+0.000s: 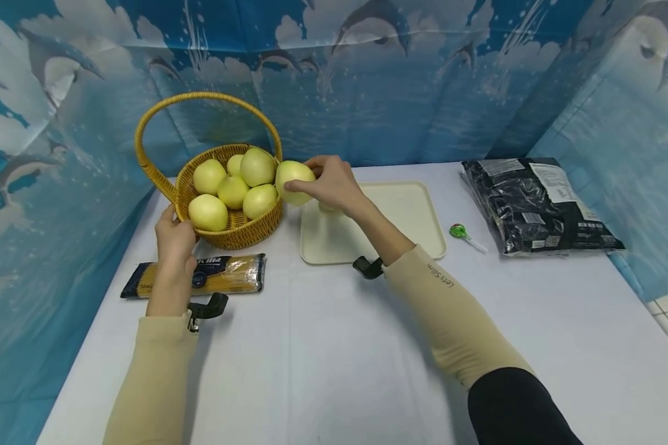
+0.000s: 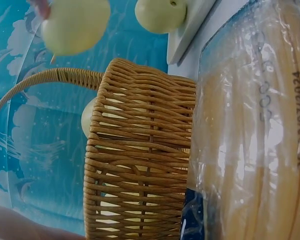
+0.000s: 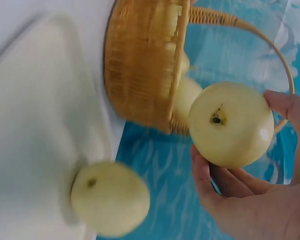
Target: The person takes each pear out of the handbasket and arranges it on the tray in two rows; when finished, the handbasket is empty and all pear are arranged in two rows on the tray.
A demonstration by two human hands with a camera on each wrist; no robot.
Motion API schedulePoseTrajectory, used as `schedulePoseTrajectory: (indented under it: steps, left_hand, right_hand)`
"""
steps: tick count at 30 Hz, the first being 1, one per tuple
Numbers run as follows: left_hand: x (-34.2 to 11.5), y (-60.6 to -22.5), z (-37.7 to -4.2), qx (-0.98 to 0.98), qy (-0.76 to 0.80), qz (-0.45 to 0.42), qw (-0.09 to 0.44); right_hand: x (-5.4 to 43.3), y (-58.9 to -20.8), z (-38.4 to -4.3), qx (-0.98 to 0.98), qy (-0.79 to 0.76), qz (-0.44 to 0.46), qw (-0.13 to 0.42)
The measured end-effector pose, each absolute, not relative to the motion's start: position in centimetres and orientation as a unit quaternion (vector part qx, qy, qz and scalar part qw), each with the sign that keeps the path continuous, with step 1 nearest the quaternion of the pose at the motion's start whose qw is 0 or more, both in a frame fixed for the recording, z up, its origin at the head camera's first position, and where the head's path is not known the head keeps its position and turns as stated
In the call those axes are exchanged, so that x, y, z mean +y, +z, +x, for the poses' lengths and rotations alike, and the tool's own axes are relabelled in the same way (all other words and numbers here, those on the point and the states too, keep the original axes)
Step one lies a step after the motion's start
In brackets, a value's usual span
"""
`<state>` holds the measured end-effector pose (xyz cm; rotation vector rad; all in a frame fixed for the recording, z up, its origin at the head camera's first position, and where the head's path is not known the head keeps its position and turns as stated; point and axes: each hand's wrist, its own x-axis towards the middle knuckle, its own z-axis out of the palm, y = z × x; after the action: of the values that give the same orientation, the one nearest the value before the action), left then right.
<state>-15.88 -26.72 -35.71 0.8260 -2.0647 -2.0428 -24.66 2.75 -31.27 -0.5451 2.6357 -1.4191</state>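
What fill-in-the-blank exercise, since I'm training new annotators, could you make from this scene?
The raised fruit is in the ____ hand. The left hand is at the rim of the ____. The plastic package beside the lollipop is mostly ____. The tray bears exactly ____ visible fruit.

Missing words: right; basket; black; one.

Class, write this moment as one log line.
right hand: holds pale fruit | left hand: holds basket | tray: second fruit | basket: more fruit
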Motion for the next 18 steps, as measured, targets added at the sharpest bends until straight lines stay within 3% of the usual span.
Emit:
schedulePoseTrajectory:
  steps: [18]
  left_hand:
    - [-26.4,-35.6,-16.0,-0.689,-0.665,0.280,0.070]
  right_hand:
    - [11.2,-32.8,-27.2,0.864,-0.500,0.046,0.045]
